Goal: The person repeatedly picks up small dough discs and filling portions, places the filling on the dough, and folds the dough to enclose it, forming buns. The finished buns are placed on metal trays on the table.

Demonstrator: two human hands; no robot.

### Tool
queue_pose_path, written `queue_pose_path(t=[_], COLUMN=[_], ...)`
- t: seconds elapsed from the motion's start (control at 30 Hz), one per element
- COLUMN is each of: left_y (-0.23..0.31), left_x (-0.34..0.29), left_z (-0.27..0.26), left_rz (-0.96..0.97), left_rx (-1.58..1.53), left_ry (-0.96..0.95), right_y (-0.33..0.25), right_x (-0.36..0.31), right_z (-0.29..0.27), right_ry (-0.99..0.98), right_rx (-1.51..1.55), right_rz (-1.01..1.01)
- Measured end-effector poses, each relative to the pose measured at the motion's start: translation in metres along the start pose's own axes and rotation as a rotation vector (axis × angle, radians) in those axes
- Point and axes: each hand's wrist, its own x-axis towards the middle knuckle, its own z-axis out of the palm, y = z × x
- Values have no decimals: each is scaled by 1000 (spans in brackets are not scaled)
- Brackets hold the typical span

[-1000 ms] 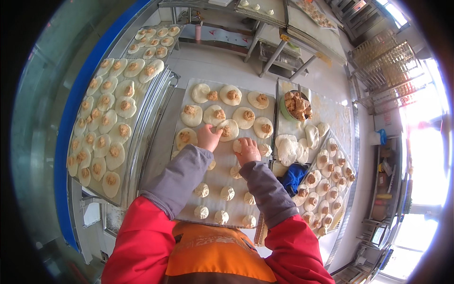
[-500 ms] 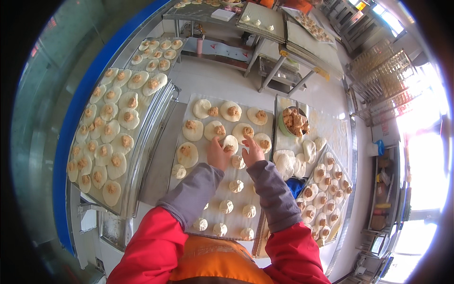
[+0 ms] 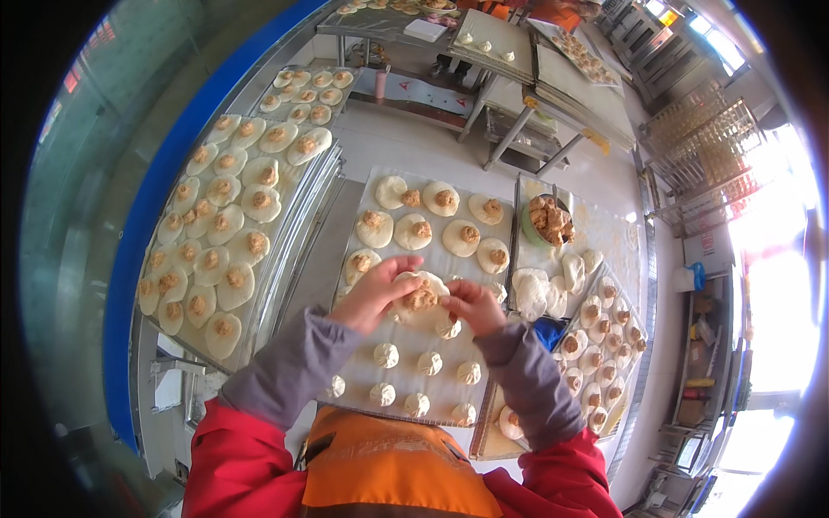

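Note:
Raised over the middle tray (image 3: pixel 449 397), a round dough wrapper (image 3: pixel 420 317) with a lump of brown filling (image 3: pixel 422 296) rests between my hands. My left hand (image 3: pixel 376 293) curls round its left edge, thumb on top near the filling. At the right edge, my right hand (image 3: pixel 473 305) pinches the dough between thumb and fingers. On the tray beyond lie several flat wrappers topped with filling, such as one wrapper (image 3: pixel 414 231). Closer to me sit rows of pleated, closed buns, among them one bun (image 3: pixel 429 363). My hands hide part of the tray's middle.
To the left, a long tray (image 3: pixel 207 341) carries many filled wrappers. At right stand a green bowl of filling (image 3: pixel 547 220), a heap of white dough pieces (image 3: pixel 532 292) and a tray of small filled wrappers (image 3: pixel 615 380). Metal tables (image 3: pixel 553 78) and wire racks (image 3: pixel 704 142) stand farther back.
Both hands have lifted a filled wrapper off the tray and brought it nearer to me. My right hand went from spread fingers to a pinch on its edge. The view has shifted slightly.

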Motion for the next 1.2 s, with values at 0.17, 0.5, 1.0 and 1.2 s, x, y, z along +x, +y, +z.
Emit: queue_pose_path(t=[0.17, 0.5, 1.0, 1.2], left_y=[-30, -73, -73, -71], left_x=[-83, -141, -160, -162], left_z=[21, 8, 1, 2], left_rz=[-167, 38, -171, -180], left_rx=[-523, 255, 64, 337], left_ry=[86, 294, 157, 132], right_y=[27, 66, 35, 29], right_x=[-58, -88, -102, -107], right_z=[72, 128, 134, 133], right_ry=[125, 267, 126, 35], right_rx=[166, -4, -781, -295], right_rz=[-56, -68, -555, -119])
